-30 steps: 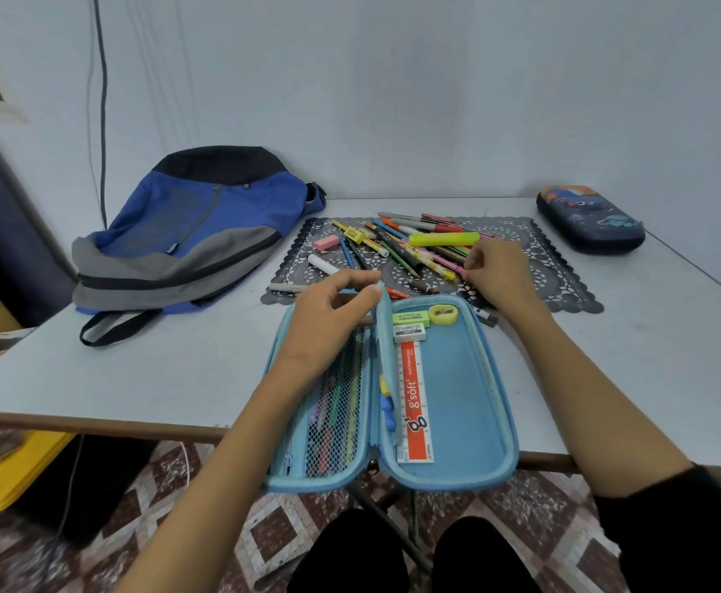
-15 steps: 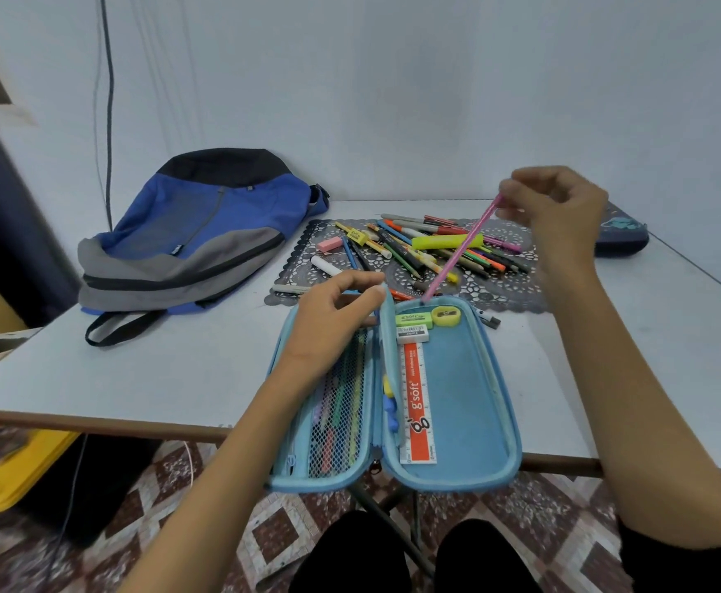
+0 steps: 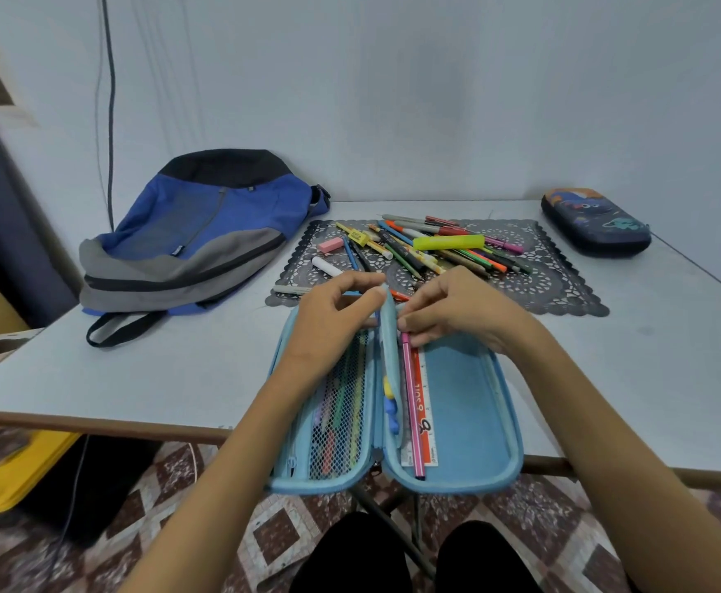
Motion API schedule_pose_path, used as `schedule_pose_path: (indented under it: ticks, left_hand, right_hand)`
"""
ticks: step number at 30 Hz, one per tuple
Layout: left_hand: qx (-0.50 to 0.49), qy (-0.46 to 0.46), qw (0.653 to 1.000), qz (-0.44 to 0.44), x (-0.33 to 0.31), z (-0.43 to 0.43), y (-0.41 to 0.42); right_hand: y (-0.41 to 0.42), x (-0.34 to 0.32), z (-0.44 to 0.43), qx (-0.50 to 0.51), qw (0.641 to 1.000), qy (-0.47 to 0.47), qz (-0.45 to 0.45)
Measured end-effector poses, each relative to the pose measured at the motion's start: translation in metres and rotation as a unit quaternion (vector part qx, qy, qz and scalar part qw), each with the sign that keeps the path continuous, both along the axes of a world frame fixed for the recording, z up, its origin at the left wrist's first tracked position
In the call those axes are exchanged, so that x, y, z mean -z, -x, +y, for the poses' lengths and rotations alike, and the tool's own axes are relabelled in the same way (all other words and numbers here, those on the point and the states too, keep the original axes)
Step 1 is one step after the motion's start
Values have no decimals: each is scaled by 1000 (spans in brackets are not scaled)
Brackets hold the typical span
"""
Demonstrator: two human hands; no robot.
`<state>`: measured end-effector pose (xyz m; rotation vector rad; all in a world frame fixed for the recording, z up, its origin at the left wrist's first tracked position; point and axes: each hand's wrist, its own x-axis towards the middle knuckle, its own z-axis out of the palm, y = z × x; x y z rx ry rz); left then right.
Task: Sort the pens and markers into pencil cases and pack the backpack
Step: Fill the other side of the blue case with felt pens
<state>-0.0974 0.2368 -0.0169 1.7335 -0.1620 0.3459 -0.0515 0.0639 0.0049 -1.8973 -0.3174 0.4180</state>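
table (image 3: pixel 179 370) | pink pen (image 3: pixel 412 404) lengthwise in pencil case (image 3: pixel 470 404) | right hand (image 3: pixel 457 310) pinching far end

Home: tiled floor (image 3: pixel 144 507), folding table (image 3: pixel 157 378)

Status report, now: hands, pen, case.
Left hand holding centre flap up. Right hand pinching pink pen, laid in blue case beside ruler. Nothing in the way.
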Motion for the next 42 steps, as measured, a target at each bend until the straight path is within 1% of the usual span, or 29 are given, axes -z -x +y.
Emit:
schedule_pose_path:
  ticks: [3,8,14,16,20,25,27,28,30,31,33,34,36,39,42]
  left_hand:
    - [1,3,1000,-1,0,0,0]
    - [-2,1,1000,-2,0,-1,0]
    - [-4,-3,1000,0,1,0,0]
    - [-2,-3,1000,0,1,0,0]
    - [1,-3,1000,-4,0,0,0]
    - [2,-1,1000,-5,0,0,1]
    - [5,1,1000,-4,0,0,1]
    - [6,0,1000,-3,0,0,1]
    - [6,-1,1000,1,0,1,1]
    - [6,-1,1000,3,0,1,1]
    - [6,1,1000,7,0,2,1]
    - [7,1,1000,8,1,2,1]
    - [10,0,1000,6,0,2,1]
    - [11,1,1000,5,0,2,0]
    - [10,5,1000,8,1,3,-1]
  right_hand:
    - [4,0,0,2,1000,5,-15]
    - [6,4,4,18,997,31,-66]
    - [7,4,8,21,992,77,-100]
    - [8,4,7,10,992,82,-96]
    - [10,2,5,-10,995,83,-53]
    - [12,3,1,-38,998,52,-2]
    - [6,-3,-8,-19,999,42,-25]
    - [-2,-6,-14,16,998,38,-55]
    - [-28,-7,-30,133,981,48,-131]
    - [-43,-5,-38,195,963,74,-171]
    - [-70,3,-51,275,913,185,-237]
    - [-79,9,-57,288,892,243,-250]
    - [-89,17,-63,288,867,318,-255]
    - [-93,23,-61,269,845,379,-264]
    - [-94,28,-58,265,823,410,-291]
